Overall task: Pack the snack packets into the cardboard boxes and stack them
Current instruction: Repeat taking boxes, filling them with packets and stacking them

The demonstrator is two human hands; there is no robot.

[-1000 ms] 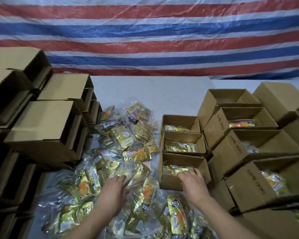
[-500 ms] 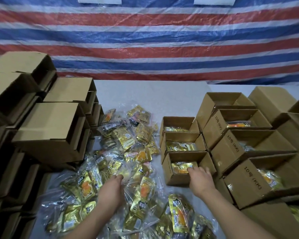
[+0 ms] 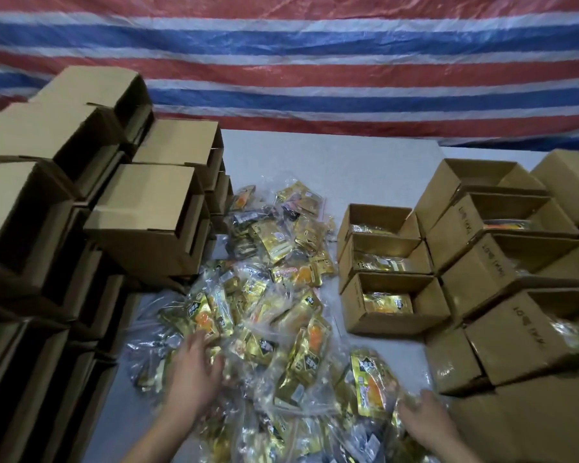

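Grip: left hand (image 3: 194, 372) spread on snack packets (image 3: 264, 312), right hand (image 3: 425, 419) unclear; light, slippery, best pinched at edges, near nearest box (image 3: 393, 305).

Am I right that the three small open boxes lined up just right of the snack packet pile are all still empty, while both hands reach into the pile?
Not quite: the head view shows each of the three small open boxes already holding a gold packet. The rest stands: they sit just right of the snack packet pile, and the left hand and right hand both reach into it.
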